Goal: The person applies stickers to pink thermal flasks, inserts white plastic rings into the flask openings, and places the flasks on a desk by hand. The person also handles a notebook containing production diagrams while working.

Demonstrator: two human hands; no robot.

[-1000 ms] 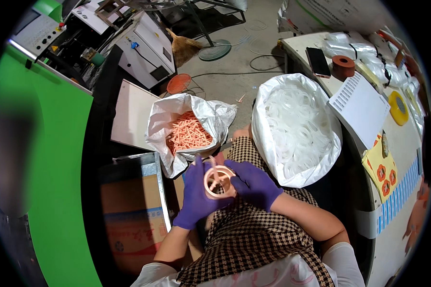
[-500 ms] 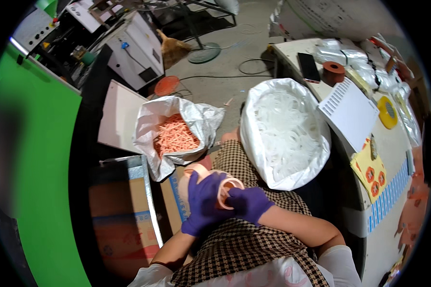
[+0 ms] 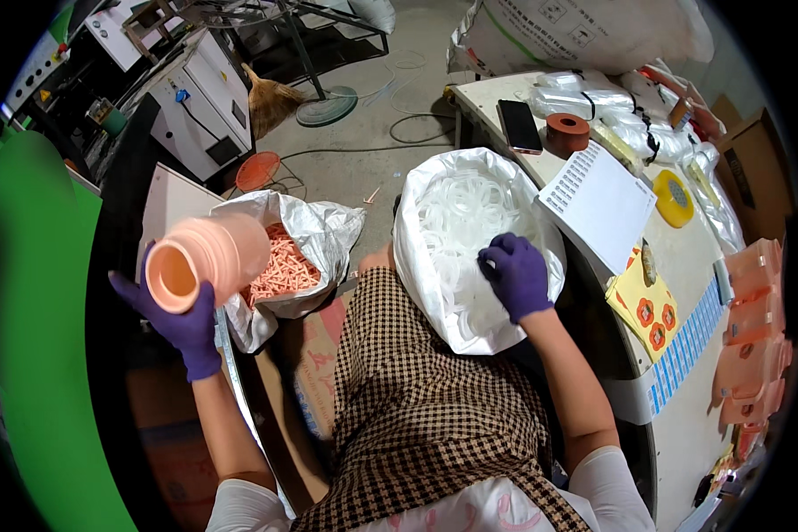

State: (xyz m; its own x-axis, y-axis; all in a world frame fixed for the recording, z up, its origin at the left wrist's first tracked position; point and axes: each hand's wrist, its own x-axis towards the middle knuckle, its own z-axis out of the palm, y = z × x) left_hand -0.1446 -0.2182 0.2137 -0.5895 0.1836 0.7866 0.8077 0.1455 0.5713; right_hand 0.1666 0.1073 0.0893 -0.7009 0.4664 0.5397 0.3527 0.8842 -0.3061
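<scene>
My left hand (image 3: pixel 184 326), in a purple glove, is wrapped round a peach-coloured plastic jar (image 3: pixel 226 253). The jar is tilted on its side, its open round mouth toward me. It is above the edge of a white sack (image 3: pixel 324 230) of small peach plastic sticks (image 3: pixel 284 270), which it partly hides. My right hand (image 3: pixel 519 279), also gloved, is over a white bag (image 3: pixel 408 230) of clear plastic rings (image 3: pixel 470 199). Its fingers are curled together at the rings; what they hold, if anything, cannot be made out.
A worktable (image 3: pixel 483 106) on the right bears a phone (image 3: pixel 518 126), a brown roll (image 3: pixel 567 135), a paper pad (image 3: pixel 598 199), yellow tape (image 3: pixel 673 199) and plastic-wrapped bundles. Cardboard (image 3: pixel 319 372) is by my left knee. A green machine panel (image 3: pixel 35 355) stands at the far left.
My hands have parted from near my lap, where both were at the peach parts. The left has carried the jar leftward; the right has moved up and right to the rings.
</scene>
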